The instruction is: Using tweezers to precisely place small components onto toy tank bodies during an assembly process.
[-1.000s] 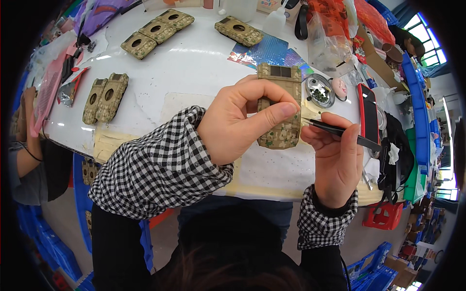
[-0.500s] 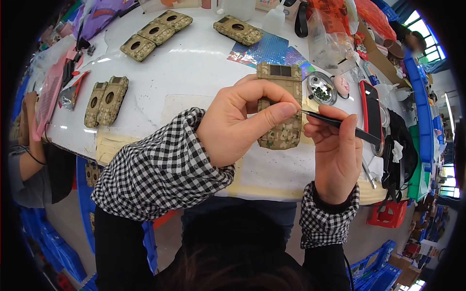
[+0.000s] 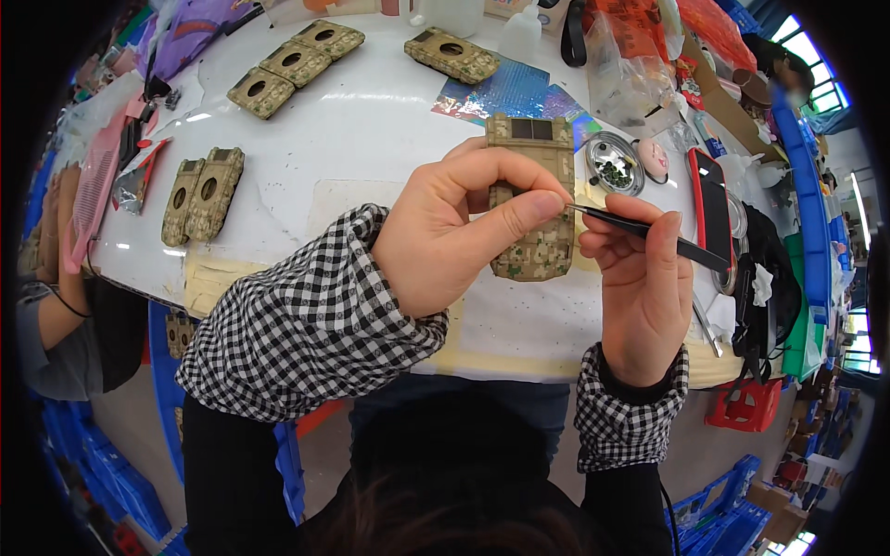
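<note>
A camouflage-patterned model tank hull (image 3: pixel 538 185) lies flat on the white table (image 3: pixel 380 120) in front of me. My left hand (image 3: pixel 454 232) is laid over it, thumb and forefinger pinched at its right side. My right hand (image 3: pixel 640 287) grips black tweezers (image 3: pixel 649 232), whose tip meets my left forefinger at the hull's right edge. Whatever sits at the tweezer tip is too small to see.
Several more camouflage hulls (image 3: pixel 297 60) lie at the table's far side, two (image 3: pixel 202 195) at its left. A round metal dish (image 3: pixel 614 162) of small parts, a shiny blue sheet (image 3: pixel 501 93) and a red-edged phone (image 3: pixel 709 204) sit near the right. Another person (image 3: pixel 56 306) sits at left.
The tweezers rose slightly and their tip moved left, up to my left forefinger. The left hand kept its hold on the hull.
</note>
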Tool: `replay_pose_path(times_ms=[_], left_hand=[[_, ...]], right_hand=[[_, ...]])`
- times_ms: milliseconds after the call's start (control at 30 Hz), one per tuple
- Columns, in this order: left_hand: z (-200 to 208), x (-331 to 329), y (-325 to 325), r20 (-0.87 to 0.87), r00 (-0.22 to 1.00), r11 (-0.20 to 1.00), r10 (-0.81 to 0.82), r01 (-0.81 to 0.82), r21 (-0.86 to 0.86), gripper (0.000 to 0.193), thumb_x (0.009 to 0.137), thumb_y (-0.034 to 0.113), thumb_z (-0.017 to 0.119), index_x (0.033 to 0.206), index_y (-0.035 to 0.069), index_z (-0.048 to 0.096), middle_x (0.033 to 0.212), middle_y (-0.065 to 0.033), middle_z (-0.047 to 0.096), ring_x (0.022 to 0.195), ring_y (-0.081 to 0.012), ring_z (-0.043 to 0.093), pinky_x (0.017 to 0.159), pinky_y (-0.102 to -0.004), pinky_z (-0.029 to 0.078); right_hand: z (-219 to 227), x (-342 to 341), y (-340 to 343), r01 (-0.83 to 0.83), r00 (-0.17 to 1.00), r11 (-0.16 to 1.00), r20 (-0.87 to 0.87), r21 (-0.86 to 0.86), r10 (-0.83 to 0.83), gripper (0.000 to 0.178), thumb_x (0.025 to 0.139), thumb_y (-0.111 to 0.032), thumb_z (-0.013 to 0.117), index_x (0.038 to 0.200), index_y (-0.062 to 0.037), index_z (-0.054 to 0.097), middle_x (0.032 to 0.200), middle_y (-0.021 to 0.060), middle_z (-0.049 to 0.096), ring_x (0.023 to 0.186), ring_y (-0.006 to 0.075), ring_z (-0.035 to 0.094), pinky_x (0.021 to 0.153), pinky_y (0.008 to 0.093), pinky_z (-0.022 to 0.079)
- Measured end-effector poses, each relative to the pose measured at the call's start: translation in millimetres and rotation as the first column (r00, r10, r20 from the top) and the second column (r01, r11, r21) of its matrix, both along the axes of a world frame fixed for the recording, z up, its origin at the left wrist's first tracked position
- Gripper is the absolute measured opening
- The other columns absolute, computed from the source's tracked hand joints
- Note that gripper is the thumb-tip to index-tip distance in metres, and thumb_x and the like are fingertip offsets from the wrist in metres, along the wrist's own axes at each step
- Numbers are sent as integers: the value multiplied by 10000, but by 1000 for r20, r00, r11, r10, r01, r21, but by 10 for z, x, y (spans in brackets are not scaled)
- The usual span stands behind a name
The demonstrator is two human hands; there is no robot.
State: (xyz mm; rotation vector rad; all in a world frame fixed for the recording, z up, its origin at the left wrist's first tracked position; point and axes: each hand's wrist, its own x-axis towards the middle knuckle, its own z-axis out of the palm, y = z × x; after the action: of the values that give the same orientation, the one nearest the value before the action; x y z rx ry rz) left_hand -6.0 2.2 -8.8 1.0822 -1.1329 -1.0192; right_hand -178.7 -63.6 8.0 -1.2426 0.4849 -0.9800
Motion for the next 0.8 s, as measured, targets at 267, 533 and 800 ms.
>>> replay_pose_path(times_ms=[267,533,800], left_hand=[[-8,2,-1,1,1000,1000,-8,8,-28,148,906,111,553,1009,8,578,974,-41,607,911,-86,552,820,-239,450],[-1,-3,1,13,1000,1000,5,-5,-12,147,905,107,554,1010,7,579,972,-40,606,920,-87,550,827,-242,448],[-10,2,-2,-2,1000,1000,-2,2,-19,153,899,105,562,1008,-1,578,975,-45,604,927,-93,551,833,-249,450]], right_hand=[[-11,4,-4,-4,1000,1000,3,-8,4,456,981,-325,372,1033,83,569,951,163,641,814,166,625,775,274,480],[-10,8,-5,4,1000,1000,10,-2,-4,457,982,-323,367,1024,83,573,934,162,645,808,162,624,768,269,477],[-9,16,-4,5,1000,1000,-2,-8,-5,457,981,-324,370,1019,82,576,939,165,644,806,165,624,770,271,478]])
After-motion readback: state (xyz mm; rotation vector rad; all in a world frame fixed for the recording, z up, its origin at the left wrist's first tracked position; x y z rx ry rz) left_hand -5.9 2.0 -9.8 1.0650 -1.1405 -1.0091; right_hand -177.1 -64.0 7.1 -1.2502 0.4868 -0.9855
